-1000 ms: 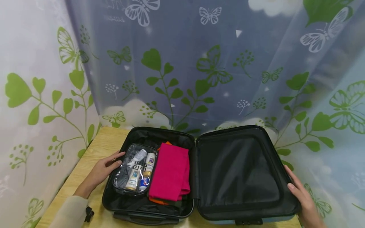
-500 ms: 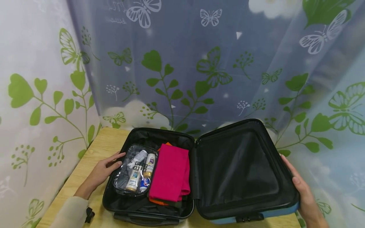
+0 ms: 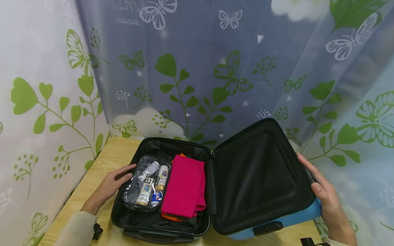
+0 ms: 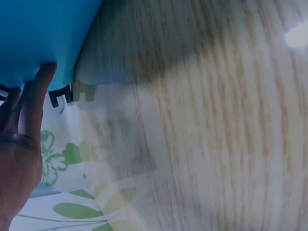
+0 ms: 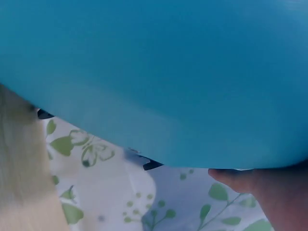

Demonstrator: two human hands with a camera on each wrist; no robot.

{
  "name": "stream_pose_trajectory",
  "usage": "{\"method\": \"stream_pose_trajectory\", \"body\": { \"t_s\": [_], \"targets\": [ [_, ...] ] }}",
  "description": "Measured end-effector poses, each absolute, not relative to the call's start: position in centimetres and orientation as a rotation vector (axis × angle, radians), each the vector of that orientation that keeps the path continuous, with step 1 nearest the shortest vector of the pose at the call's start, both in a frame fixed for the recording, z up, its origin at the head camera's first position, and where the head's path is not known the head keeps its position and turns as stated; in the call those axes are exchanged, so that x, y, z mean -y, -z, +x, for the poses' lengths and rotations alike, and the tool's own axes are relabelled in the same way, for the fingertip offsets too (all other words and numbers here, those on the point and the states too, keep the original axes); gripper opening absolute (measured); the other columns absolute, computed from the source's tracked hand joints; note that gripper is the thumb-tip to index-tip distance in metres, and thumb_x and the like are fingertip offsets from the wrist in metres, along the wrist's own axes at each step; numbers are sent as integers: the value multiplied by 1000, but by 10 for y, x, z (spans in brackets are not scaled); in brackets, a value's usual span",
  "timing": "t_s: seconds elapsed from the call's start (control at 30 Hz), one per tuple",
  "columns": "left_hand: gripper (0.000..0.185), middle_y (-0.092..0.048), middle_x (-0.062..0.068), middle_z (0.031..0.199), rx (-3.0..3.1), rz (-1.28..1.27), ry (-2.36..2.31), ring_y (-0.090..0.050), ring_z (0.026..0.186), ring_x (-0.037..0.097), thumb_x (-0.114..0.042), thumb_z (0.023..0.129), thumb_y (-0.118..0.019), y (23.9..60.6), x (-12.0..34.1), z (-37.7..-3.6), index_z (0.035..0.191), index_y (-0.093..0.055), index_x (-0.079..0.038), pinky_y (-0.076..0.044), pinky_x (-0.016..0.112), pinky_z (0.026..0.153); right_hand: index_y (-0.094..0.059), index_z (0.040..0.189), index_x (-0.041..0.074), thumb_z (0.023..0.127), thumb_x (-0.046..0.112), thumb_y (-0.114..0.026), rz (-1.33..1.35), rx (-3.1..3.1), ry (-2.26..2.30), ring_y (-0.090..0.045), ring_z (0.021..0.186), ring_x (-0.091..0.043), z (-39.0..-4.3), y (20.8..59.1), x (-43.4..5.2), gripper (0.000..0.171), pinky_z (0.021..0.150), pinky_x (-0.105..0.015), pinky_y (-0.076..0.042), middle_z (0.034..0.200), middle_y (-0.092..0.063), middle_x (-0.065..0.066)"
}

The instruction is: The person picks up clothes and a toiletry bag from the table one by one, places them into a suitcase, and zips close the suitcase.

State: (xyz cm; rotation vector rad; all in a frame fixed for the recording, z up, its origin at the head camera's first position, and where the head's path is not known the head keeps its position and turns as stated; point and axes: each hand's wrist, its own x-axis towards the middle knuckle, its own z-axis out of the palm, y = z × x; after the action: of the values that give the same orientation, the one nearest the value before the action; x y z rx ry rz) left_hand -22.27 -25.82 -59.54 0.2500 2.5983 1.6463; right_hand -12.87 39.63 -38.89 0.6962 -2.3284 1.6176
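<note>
An open suitcase [image 3: 161, 223] with a black lining and blue shell lies on the table. My left hand [image 3: 107, 188] rests against the left rim of its base, fingers fairly straight; the left wrist view shows them touching the blue shell. My right hand [image 3: 330, 201] holds the outer edge of the suitcase lid [image 3: 249, 181], which is tilted partly up. The right wrist view shows the lid's blue outside, with part of that hand at its edge. Inside the base lie a clear toiletry bag [image 3: 130, 194] with bottles and a tube, and folded pink cloth [image 3: 184, 184].
The wooden table [image 3: 92, 174] carries the suitcase. Curtains printed with leaves and butterflies [image 3: 197, 68] stand close behind and at both sides. Some orange fabric [image 3: 172, 217] shows under the pink cloth. The suitcase handle [image 3: 158, 236] faces the front.
My right hand has raised the lid's outer edge and moved it up and inward, so more blue shell shows. My left hand and the packed things have stayed in place.
</note>
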Motion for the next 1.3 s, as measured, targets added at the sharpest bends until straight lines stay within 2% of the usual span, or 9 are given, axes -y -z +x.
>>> {"method": "stream_pose_trajectory", "body": {
  "t_s": [0.13, 0.33, 0.4, 0.47, 0.57, 0.63, 0.8, 0.97, 1.3],
  "targets": [
    [52, -47, 20, 169, -2603, 244, -1639, -45, 155, 45, -36, 113, -61, 595, 259, -223, 160, -57, -12, -41, 6, 99, -34, 164, -12, 116, 9, -37, 834, 2217, -1569, -30, 165, -11, -135, 385, -388, 53, 125, -17, -26, 177, -37, -10],
    [53, -46, 20, 170, -2588, 255, -1634, -44, 156, 45, -38, 114, -60, 596, 257, -228, 161, -55, -14, -41, 7, 101, -42, 157, -17, 112, 6, -43, 953, 2160, -1419, -32, 165, -20, -142, 372, -373, 51, 128, -20, -27, 173, -41, -21],
    [54, -45, 20, 171, -2600, 259, -1613, -45, 156, 46, -38, 114, -59, 595, 256, -230, 162, -53, -15, -46, 17, 109, -44, 156, -17, 111, 7, -45, 969, 2160, -1365, -31, 166, -22, -143, 368, -368, 51, 130, -22, -25, 172, -42, -23],
    [55, -42, 21, 172, -2613, 269, -1584, -46, 155, 48, -37, 115, -59, 593, 255, -232, 164, -50, -15, -50, 35, 118, -46, 155, -17, 111, 7, -47, 971, 2163, -1329, -31, 166, -23, -144, 365, -363, 50, 131, -23, -24, 171, -43, -23],
    [58, -37, 26, 173, -2630, 270, -1555, -43, 155, 53, -35, 115, -58, 590, 254, -236, 167, -44, -14, -44, 64, 122, -48, 154, -17, 110, 7, -49, 977, 2171, -1294, -30, 167, -24, -144, 362, -357, 50, 132, -24, -23, 170, -44, -24],
    [62, -37, 30, 172, -2610, 256, -1562, -43, 153, 55, -34, 116, -57, 587, 254, -239, 171, -36, -14, -42, 70, 120, -48, 154, -16, 110, 7, -49, 980, 2178, -1271, -29, 167, -25, -143, 361, -354, 50, 132, -24, -23, 170, -44, -24],
    [74, -38, 34, 169, -2506, 141, -1590, -51, 149, 53, -37, 116, -56, 584, 256, -244, 175, -21, -11, -54, 63, 112, -48, 154, -17, 111, 8, -48, 995, 2165, -1246, -30, 167, -25, -142, 361, -348, 49, 133, -25, -24, 170, -44, -24],
    [75, -35, 31, 172, -2425, 82, -1595, -52, 149, 51, -42, 115, -55, 584, 254, -244, 174, -23, -8, -60, 54, 106, -51, 151, -18, 109, 8, -52, 1013, 2119, -1245, -32, 166, -28, -141, 357, -342, 49, 133, -27, -25, 167, -47, -25],
    [74, -25, 29, 177, -2410, 71, -1569, -47, 151, 53, -43, 115, -55, 584, 252, -239, 175, -22, -14, -60, 57, 105, -54, 152, -11, 105, 15, -58, 1029, 2221, -1059, -34, 165, -33, -139, 340, -325, 55, 132, -28, -26, 166, -48, -26]
  ]
}}
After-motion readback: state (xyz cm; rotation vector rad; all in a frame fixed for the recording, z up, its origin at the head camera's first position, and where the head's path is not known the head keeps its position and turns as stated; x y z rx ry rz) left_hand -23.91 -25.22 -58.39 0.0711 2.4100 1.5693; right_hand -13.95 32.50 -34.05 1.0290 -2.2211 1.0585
